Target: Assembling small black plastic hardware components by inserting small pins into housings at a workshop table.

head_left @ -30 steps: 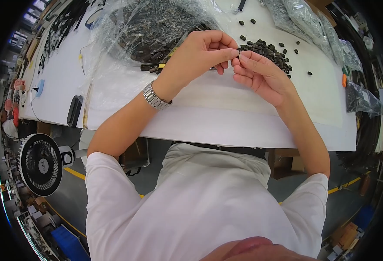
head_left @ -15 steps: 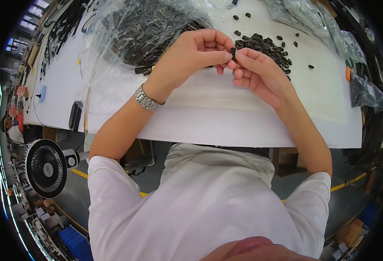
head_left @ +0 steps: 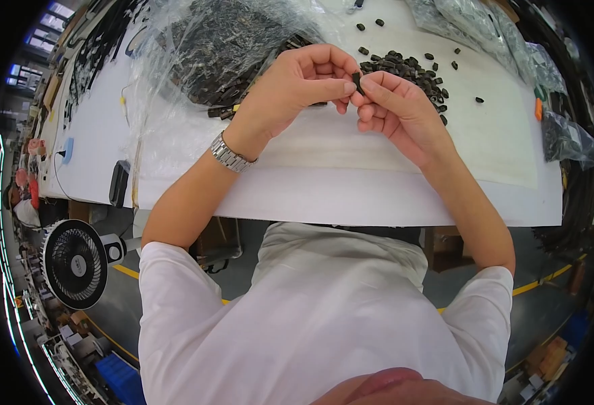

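Note:
Between my fingertips is a small black part (head_left: 357, 82), short and slim, its exact kind too small to make out. My left hand (head_left: 310, 77), with a metal watch (head_left: 229, 152) on its wrist, pinches the part between thumb and forefinger. From the other side my right hand (head_left: 401, 108) grips it too, fingers curled. Just behind the right hand lies a loose pile of small black pieces (head_left: 411, 73). Beyond my left hand a clear plastic bag (head_left: 209, 47) holds many dark parts, some spilling out at its near edge.
Clear plastic packets (head_left: 472, 27) lie at the back right, near an orange-handled item (head_left: 538, 108). Several stray black pieces are scattered around the pile. A fan (head_left: 75, 265) stands off the left of the white table (head_left: 351, 192). A black box-shaped object (head_left: 119, 182) sits at the table's left front edge.
The black part tilts a little differently between my fingers. Both hands stay nearly in place, and the whole view has shifted slightly.

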`<state>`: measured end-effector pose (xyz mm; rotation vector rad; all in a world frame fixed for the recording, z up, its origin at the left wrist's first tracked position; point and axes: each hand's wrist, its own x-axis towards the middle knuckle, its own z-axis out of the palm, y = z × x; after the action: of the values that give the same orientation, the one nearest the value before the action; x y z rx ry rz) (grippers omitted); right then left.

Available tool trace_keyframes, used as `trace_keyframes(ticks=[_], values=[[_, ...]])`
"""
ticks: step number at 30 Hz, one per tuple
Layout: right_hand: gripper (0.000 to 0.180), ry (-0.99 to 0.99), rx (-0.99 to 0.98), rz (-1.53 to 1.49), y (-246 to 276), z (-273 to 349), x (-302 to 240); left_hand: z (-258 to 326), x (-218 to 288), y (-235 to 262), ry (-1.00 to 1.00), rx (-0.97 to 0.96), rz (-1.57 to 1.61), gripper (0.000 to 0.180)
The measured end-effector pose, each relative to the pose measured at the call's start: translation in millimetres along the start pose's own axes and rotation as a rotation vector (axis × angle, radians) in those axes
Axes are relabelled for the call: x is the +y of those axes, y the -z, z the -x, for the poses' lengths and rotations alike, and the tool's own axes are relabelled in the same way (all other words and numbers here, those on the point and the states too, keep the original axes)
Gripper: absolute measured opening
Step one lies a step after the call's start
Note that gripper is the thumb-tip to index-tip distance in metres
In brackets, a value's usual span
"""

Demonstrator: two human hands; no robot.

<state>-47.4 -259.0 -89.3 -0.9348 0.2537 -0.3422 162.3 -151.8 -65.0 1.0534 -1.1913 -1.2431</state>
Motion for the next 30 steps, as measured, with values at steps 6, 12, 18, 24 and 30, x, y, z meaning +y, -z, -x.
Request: trace_keyframes(ticks=[6,12,18,24,30], values=[[0.021,0.13,0.23,0.359,-17,0,-1,-1,-6,-14,-0.077,0.127,-0.167,0.019],[0.02,0.287,0.3,0.574,-21,-4,6,-1,-11,-19,-0.133,0.264,-0.426,0.014],[0.017,0.271,0.394,0.787,-33,-5,7,-3,-19,-22,-0.366,0.4,-0.788,0.01],[0.017,0.265,0.409,0.872,-32,-5,4,0,-16,-26,-0.471,0.435,-0.927,0.011],[0.022,0.175,0.218,0.179,-21,-10,14,2,-19,-24,-0.658,0.431,-1.101,0.011]])
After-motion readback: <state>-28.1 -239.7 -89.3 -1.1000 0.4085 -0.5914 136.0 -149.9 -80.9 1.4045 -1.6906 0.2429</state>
